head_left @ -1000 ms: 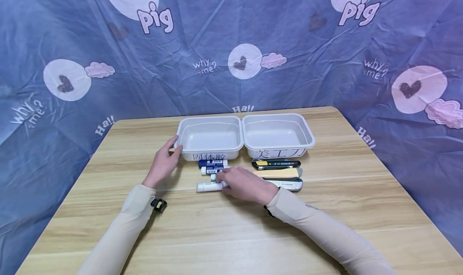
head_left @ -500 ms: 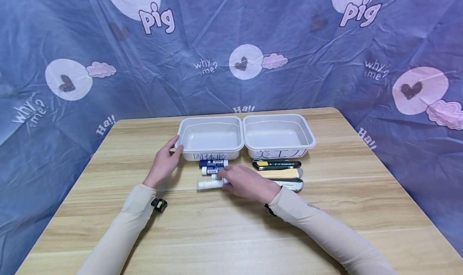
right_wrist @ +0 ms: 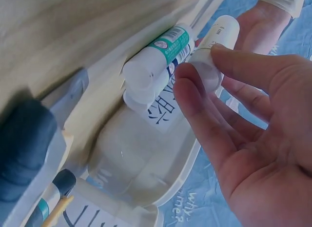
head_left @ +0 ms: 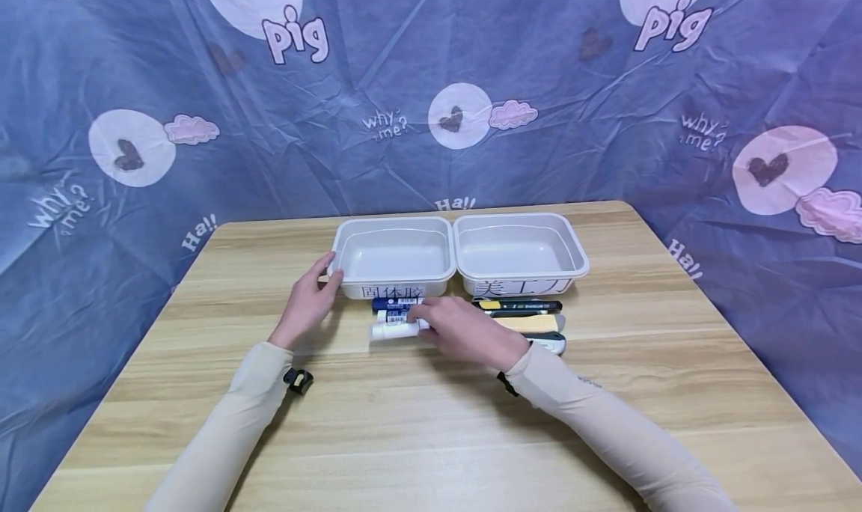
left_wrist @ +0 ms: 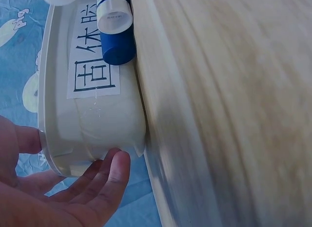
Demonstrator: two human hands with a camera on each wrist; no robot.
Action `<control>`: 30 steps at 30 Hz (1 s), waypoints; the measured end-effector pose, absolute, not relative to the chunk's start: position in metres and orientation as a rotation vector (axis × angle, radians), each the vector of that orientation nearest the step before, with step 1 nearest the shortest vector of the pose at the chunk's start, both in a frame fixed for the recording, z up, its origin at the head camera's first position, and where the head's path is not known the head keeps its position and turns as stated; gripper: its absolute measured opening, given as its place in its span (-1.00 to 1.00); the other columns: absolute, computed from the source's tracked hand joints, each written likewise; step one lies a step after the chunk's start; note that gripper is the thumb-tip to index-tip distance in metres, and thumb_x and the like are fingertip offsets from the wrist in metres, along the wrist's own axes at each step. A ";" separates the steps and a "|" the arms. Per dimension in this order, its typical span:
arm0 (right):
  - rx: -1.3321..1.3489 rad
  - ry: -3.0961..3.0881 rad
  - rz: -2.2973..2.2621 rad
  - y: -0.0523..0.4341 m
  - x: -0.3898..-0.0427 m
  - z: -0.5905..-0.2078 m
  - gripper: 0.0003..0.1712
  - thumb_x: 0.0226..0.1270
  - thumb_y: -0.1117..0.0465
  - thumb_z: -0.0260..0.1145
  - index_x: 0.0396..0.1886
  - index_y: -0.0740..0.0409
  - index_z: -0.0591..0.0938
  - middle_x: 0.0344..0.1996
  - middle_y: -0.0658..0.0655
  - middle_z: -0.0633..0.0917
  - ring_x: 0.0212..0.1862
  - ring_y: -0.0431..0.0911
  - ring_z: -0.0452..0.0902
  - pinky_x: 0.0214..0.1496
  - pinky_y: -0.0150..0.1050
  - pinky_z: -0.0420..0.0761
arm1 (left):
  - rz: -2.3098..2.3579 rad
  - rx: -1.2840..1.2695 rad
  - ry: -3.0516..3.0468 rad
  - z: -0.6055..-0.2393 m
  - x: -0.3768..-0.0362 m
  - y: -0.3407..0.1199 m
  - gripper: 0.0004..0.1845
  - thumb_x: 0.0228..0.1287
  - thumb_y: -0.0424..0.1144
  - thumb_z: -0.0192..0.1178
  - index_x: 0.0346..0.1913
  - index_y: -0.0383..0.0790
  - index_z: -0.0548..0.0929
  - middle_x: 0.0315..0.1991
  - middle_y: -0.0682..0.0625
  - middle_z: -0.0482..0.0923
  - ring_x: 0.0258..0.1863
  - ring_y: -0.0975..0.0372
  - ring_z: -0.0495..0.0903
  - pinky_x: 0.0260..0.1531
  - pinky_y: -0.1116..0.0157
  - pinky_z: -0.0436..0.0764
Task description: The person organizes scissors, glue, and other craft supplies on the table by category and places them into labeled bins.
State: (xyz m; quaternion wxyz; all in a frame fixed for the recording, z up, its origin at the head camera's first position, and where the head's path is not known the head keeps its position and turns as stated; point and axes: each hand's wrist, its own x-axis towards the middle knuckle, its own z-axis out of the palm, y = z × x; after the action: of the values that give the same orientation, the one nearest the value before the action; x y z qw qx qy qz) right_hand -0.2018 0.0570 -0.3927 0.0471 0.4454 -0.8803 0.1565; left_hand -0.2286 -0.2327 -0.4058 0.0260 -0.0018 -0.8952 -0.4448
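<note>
1. The right hand [head_left: 465,331] reaches forward with its sleeve low over the table, thumb and fingertips pinching one end of a white glue stick [head_left: 396,331], lifted a little. The right wrist view shows the same stick [right_wrist: 214,51] caught between finger and thumb.
2. The left hand [head_left: 308,300] rests with relaxed, nearly straight fingers against the outer corner of the left tray [head_left: 350,235]; its thumb touches the rim and it grips nothing.
3. Just beyond the right hand's fingertips lie two more glue sticks [head_left: 397,308], touching the tray's labelled front wall. That makes three glue sticks in view.
4. Behind the right hand's knuckles, towards its outer side, lie three utility knives [head_left: 518,306], side by side in front of the right tray [head_left: 572,250].
5. Two white trays stand touching each other, each bearing a printed label.
6. Everything sits on a pale wooden table [head_left: 404,437]; a blue cloth [head_left: 168,63] printed with hearts, clouds and words hangs behind.
</note>
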 end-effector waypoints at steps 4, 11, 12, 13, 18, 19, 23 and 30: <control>1.330 -2.667 0.508 0.060 -0.204 -0.391 -0.76 0.33 0.28 0.46 -0.01 0.06 0.73 -0.17 0.02 0.72 -0.25 -0.17 0.69 -0.22 -0.32 0.71 | -1.384 -0.009 -2.768 -0.406 -0.229 -0.232 -0.34 0.64 0.00 -0.06 0.63 -0.15 0.11 0.46 -0.35 0.32 0.18 -0.16 0.61 0.14 -0.01 0.65; 1.307 -2.607 0.509 0.066 -0.212 -0.384 -0.77 0.36 0.28 0.44 -0.02 0.04 0.70 -0.12 0.00 0.73 -0.27 -0.21 0.68 -0.27 -0.35 0.69 | -1.366 -0.001 -2.768 -0.406 -0.229 -0.233 -0.34 0.63 0.00 -0.05 0.63 -0.15 0.12 0.47 -0.34 0.32 0.19 -0.17 0.60 0.16 -0.03 0.64; 1.299 -2.603 0.510 0.067 -0.213 -0.383 -0.77 0.37 0.28 0.43 -0.01 0.04 0.69 -0.12 0.00 0.74 -0.26 -0.21 0.67 -0.25 -0.35 0.69 | -1.364 -0.002 -2.767 -0.406 -0.229 -0.233 -0.34 0.63 0.00 -0.06 0.63 -0.16 0.13 0.47 -0.34 0.32 0.19 -0.17 0.61 0.16 -0.03 0.64; 1.294 -2.600 0.519 0.069 -0.214 -0.381 -0.77 0.38 0.28 0.42 0.00 0.04 0.69 -0.12 0.00 0.74 -0.27 -0.22 0.67 -0.25 -0.35 0.69 | -1.364 0.001 -2.765 -0.405 -0.229 -0.233 -0.34 0.63 0.00 -0.05 0.63 -0.15 0.13 0.46 -0.34 0.33 0.18 -0.17 0.61 0.16 -0.03 0.64; 1.245 -2.582 0.593 0.074 -0.218 -0.376 -0.75 0.38 0.30 0.41 0.03 0.10 0.70 -0.14 0.04 0.75 -0.28 -0.20 0.68 -0.24 -0.33 0.69 | -1.365 -0.001 -2.766 -0.406 -0.229 -0.234 -0.34 0.63 0.00 -0.07 0.63 -0.16 0.12 0.47 -0.34 0.32 0.18 -0.17 0.61 0.14 -0.03 0.65; 1.235 -2.581 0.606 0.075 -0.220 -0.375 -0.75 0.38 0.30 0.41 0.03 0.11 0.70 -0.15 0.04 0.75 -0.29 -0.20 0.68 -0.24 -0.33 0.70 | -1.365 -0.002 -2.766 -0.406 -0.229 -0.234 -0.34 0.63 0.01 -0.07 0.63 -0.15 0.12 0.47 -0.34 0.32 0.18 -0.17 0.61 0.14 -0.02 0.65; 1.188 -2.573 0.626 0.079 -0.224 -0.373 -0.75 0.38 0.31 0.41 0.03 0.11 0.71 -0.17 0.02 0.75 -0.30 -0.21 0.68 -0.24 -0.30 0.70 | -1.355 -0.010 -2.769 -0.406 -0.229 -0.234 -0.34 0.64 0.01 -0.07 0.63 -0.15 0.11 0.48 -0.34 0.31 0.17 -0.17 0.61 0.14 -0.03 0.65; 1.138 -2.549 0.671 0.086 -0.231 -0.370 -0.75 0.36 0.32 0.43 0.01 0.15 0.71 -0.17 0.09 0.76 -0.30 -0.17 0.69 -0.25 -0.30 0.72 | -1.370 -0.004 -2.772 -0.407 -0.230 -0.234 -0.35 0.63 -0.01 -0.05 0.63 -0.12 0.11 0.49 -0.33 0.29 0.19 -0.17 0.60 0.16 -0.04 0.64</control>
State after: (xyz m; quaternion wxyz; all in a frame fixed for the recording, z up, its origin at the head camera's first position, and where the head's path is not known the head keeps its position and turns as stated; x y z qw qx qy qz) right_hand -0.2307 0.0858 -0.3704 0.1346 0.3928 -0.8797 0.2317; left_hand -0.2300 -0.2344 -0.4073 0.0249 -0.0015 -0.8962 -0.4429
